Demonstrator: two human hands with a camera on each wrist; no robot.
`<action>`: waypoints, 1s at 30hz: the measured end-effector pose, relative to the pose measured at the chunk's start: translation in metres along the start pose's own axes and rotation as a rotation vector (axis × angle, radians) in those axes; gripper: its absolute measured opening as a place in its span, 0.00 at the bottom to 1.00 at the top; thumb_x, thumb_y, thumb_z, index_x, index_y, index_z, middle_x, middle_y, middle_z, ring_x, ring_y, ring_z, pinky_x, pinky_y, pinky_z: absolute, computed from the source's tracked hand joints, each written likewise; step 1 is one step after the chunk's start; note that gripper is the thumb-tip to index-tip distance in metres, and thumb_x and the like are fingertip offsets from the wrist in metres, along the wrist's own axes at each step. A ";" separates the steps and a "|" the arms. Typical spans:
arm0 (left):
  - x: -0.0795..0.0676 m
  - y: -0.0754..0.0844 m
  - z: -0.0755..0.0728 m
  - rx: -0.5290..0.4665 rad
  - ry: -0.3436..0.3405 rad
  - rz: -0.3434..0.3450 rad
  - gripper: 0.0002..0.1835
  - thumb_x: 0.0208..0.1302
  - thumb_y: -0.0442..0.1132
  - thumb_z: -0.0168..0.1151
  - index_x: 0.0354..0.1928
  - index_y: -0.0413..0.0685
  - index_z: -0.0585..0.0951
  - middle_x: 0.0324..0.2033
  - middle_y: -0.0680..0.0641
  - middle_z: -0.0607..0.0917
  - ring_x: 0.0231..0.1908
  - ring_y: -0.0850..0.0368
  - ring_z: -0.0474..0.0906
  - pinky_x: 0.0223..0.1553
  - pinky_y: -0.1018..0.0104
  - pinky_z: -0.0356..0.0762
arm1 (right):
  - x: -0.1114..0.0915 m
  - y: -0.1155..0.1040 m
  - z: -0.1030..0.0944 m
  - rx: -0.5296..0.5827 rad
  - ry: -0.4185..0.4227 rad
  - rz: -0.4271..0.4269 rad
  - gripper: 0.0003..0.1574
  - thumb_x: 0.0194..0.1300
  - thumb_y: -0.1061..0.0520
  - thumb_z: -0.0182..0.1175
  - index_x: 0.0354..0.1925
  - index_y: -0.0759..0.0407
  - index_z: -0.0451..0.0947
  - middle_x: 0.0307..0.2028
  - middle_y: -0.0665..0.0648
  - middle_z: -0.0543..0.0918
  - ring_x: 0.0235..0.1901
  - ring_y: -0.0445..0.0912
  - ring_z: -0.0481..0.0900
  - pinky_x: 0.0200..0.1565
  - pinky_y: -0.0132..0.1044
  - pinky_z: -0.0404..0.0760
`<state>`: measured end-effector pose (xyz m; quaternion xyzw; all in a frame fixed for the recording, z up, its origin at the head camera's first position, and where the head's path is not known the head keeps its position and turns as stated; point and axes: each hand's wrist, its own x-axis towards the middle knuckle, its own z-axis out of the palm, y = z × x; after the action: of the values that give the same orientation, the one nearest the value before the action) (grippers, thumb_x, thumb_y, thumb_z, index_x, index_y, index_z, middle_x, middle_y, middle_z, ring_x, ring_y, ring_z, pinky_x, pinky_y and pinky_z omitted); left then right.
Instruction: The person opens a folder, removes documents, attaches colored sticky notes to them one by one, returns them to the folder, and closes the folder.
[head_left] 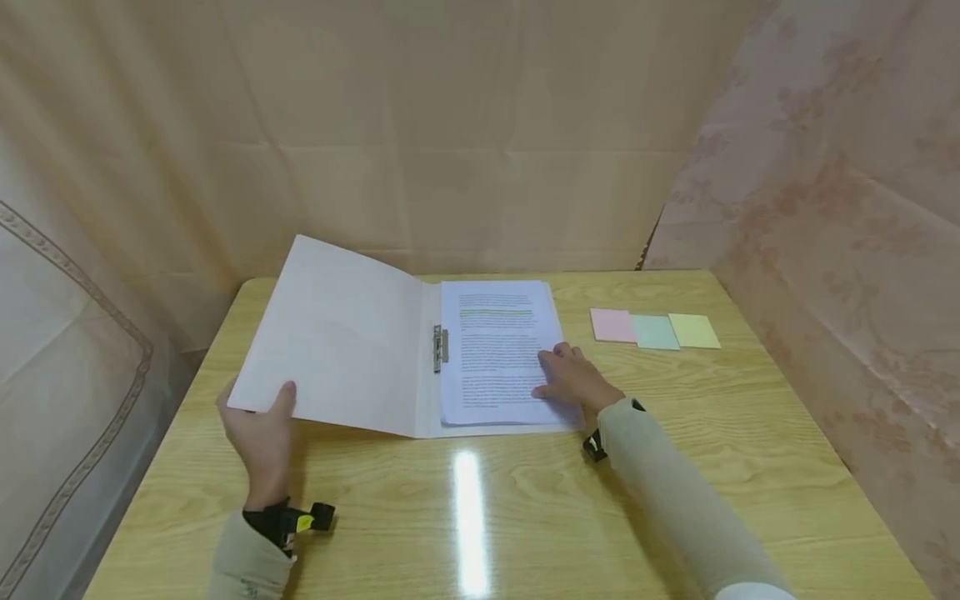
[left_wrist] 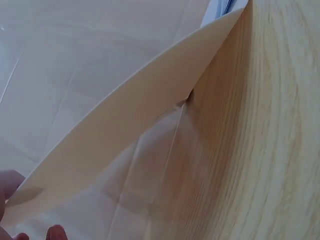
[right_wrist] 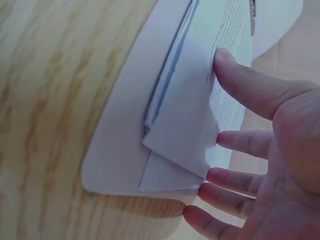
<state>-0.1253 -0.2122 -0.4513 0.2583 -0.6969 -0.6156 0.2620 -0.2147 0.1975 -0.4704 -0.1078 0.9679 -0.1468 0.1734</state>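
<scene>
A white file folder (head_left: pixel 348 333) lies spread on the table, its left cover raised at an angle. My left hand (head_left: pixel 261 433) pinches that cover at its lower left corner, thumb on the inner face. In the left wrist view the lifted cover (left_wrist: pixel 125 105) bows above the table. Printed sheets (head_left: pixel 495 350) with a green highlighted line lie on the folder's right side, beside a metal clip (head_left: pixel 439 348). My right hand (head_left: pixel 576 379) rests at the sheets' right edge. The right wrist view shows its thumb (right_wrist: pixel 240 80) on the top page and fairly straight fingers along the edge.
Pink (head_left: pixel 612 325), mint green (head_left: pixel 656 332) and yellow (head_left: pixel 693 331) sticky note pads lie in a row to the right of the folder. Beneath everything is a wood-grain table (head_left: pixel 390 517), with curtains (head_left: pixel 480 133) behind and at both sides.
</scene>
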 end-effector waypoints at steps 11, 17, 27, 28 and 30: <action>0.010 -0.012 -0.014 0.230 0.094 0.167 0.25 0.54 0.31 0.64 0.56 0.34 0.74 0.60 0.43 0.65 0.64 0.48 0.61 0.66 0.55 0.58 | -0.002 -0.002 0.000 0.010 -0.015 0.024 0.50 0.61 0.40 0.65 0.73 0.57 0.59 0.70 0.66 0.61 0.63 0.59 0.61 0.64 0.56 0.66; 0.013 -0.021 -0.026 0.819 -0.279 0.238 0.16 0.61 0.36 0.57 0.47 0.31 0.81 0.62 0.27 0.69 0.64 0.25 0.58 0.60 0.32 0.57 | -0.004 -0.004 -0.002 -0.005 -0.013 0.019 0.49 0.62 0.41 0.65 0.72 0.59 0.59 0.69 0.68 0.61 0.62 0.60 0.62 0.63 0.57 0.66; 0.022 -0.009 -0.021 1.033 -0.743 0.179 0.24 0.67 0.42 0.55 0.49 0.22 0.77 0.48 0.26 0.81 0.49 0.29 0.78 0.46 0.42 0.77 | -0.004 -0.003 0.000 0.008 -0.013 0.033 0.50 0.62 0.41 0.64 0.73 0.58 0.57 0.70 0.67 0.60 0.62 0.59 0.61 0.64 0.56 0.65; 0.022 -0.007 -0.020 1.037 -0.747 0.204 0.23 0.67 0.42 0.55 0.49 0.22 0.77 0.49 0.25 0.80 0.49 0.29 0.77 0.47 0.41 0.76 | -0.003 -0.003 0.001 0.007 -0.014 0.033 0.50 0.62 0.41 0.64 0.73 0.58 0.57 0.70 0.67 0.60 0.63 0.59 0.61 0.65 0.56 0.65; 0.022 -0.005 -0.015 1.033 -0.733 0.268 0.22 0.66 0.40 0.56 0.49 0.23 0.78 0.50 0.25 0.79 0.52 0.28 0.74 0.51 0.39 0.73 | -0.003 -0.002 0.001 0.010 -0.018 0.034 0.50 0.62 0.40 0.64 0.73 0.58 0.57 0.71 0.67 0.59 0.64 0.59 0.61 0.65 0.56 0.65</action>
<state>-0.1306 -0.2389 -0.4533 0.0349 -0.9738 -0.2112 -0.0767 -0.2109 0.1956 -0.4698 -0.0919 0.9672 -0.1480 0.1851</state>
